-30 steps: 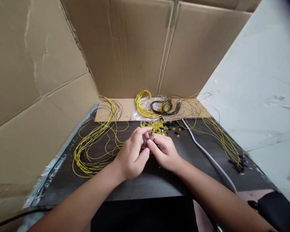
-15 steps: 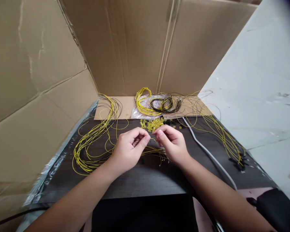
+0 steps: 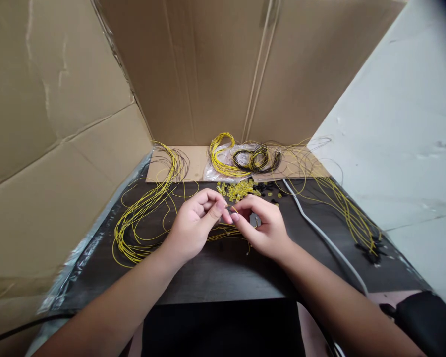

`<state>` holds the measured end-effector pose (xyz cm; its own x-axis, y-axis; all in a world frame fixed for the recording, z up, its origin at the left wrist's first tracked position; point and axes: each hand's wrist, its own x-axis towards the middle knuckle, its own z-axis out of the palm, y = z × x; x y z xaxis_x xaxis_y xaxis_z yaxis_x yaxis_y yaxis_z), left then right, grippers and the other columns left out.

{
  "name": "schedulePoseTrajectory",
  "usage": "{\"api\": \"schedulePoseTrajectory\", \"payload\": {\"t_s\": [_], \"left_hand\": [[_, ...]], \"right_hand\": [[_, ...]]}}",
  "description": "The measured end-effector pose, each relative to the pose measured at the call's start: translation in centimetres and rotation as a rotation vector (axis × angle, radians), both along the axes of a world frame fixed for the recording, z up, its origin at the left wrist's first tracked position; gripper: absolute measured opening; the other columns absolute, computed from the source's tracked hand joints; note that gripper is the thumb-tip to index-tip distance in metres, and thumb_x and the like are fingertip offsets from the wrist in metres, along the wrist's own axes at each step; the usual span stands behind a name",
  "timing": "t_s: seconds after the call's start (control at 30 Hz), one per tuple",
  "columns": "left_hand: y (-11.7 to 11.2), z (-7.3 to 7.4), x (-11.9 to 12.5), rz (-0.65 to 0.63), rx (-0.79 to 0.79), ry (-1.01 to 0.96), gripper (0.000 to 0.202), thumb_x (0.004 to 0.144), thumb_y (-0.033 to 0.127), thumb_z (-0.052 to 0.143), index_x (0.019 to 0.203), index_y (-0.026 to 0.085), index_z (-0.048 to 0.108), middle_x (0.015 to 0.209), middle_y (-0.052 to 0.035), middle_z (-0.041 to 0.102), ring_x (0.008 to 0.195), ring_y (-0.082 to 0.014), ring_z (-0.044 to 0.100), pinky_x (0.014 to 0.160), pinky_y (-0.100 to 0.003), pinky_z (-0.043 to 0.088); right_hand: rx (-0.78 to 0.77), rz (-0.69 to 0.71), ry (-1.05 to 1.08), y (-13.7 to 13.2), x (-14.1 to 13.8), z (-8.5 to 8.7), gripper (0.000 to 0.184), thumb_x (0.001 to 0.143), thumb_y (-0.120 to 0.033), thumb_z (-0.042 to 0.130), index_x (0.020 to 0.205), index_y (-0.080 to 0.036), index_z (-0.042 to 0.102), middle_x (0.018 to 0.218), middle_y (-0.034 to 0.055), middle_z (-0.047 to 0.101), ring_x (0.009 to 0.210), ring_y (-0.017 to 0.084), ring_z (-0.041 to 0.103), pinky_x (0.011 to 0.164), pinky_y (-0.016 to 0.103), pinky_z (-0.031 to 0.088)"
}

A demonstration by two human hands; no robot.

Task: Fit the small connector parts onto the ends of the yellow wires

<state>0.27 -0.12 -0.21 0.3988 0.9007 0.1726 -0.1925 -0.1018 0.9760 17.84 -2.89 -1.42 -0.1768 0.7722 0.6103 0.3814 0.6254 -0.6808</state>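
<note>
My left hand (image 3: 195,225) and my right hand (image 3: 262,225) meet fingertip to fingertip over a dark tabletop (image 3: 223,272). Both are closed in a pinch on the end of a thin yellow wire (image 3: 230,207). More yellow wires (image 3: 226,232) run under my hands toward a large loose bundle of yellow wires (image 3: 144,218) on the left. A heap of small yellow plastic pieces (image 3: 238,189) lies just beyond my fingers.
Cardboard walls (image 3: 193,74) close in the back and left. Coils of yellow and black wire (image 3: 245,159) lie in clear plastic at the back. Another yellow wire bundle (image 3: 345,208) with black ends lies at the right beside a grey cable (image 3: 319,228). A white wall stands at the right.
Both hands lifted from the table a second ago and have drawn a wire end up between the fingertips; my right hand now sits slightly lower and closer to the left.
</note>
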Motion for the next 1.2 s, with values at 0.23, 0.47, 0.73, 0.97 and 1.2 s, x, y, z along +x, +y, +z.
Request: {"api": "schedulePoseTrajectory", "payload": {"t_s": [0.23,0.47,0.73,0.97,1.2], "left_hand": [[-0.1,0.1,0.0,0.020,0.014,0.063,0.022,0.092,0.038,0.064,0.088,0.017,0.058,0.069,-0.0011,0.070,0.053,-0.0063,0.050,0.051,-0.017,0.039],[-0.4,0.3,0.1,0.100,0.125,0.159,0.020,0.093,0.036,0.062,0.089,0.017,0.058,0.071,-0.0015,0.071,0.058,-0.0085,0.058,0.055,-0.019,0.045],[-0.9,-0.1,0.0,0.189,0.196,0.200,0.018,0.094,0.035,0.061,0.092,0.018,0.059,0.073,-0.0014,0.072,0.055,-0.0078,0.058,0.054,-0.019,0.045],[-0.9,-0.1,0.1,0.208,0.189,0.182,0.017,0.094,0.036,0.062,0.093,0.019,0.059,0.071,-0.0011,0.073,0.053,-0.0079,0.056,0.053,-0.019,0.046],[-1.1,-0.3,0.1,0.257,0.272,0.239,0.015,0.092,0.032,0.064,0.094,0.018,0.063,0.074,-0.0023,0.072,0.052,-0.0080,0.059,0.051,-0.018,0.047]], "right_hand": [[-0.014,-0.013,0.013,-0.2,0.1,0.2,0.008,0.091,-0.021,0.061,0.084,-0.019,0.062,0.071,0.0004,0.060,0.061,0.011,0.051,0.059,0.026,0.043],[-0.014,-0.035,0.082,-0.4,0.3,0.3,0.004,0.091,-0.019,0.062,0.087,-0.019,0.064,0.075,0.0013,0.062,0.065,0.011,0.054,0.061,0.027,0.044],[-0.054,-0.028,0.114,-0.1,0.3,0.2,0.005,0.091,-0.022,0.063,0.089,-0.019,0.066,0.078,0.0020,0.065,0.068,0.011,0.057,0.061,0.026,0.046],[0.067,-0.096,-0.025,-0.3,0.0,-0.5,0.019,0.087,-0.024,0.069,0.104,-0.021,0.062,0.076,0.0002,0.061,0.061,0.011,0.052,0.060,0.027,0.045],[0.197,-0.203,-0.096,-0.6,-0.2,-0.6,0.019,0.089,-0.016,0.063,0.108,-0.022,0.063,0.080,0.0019,0.065,0.061,0.011,0.054,0.061,0.027,0.047]]}}
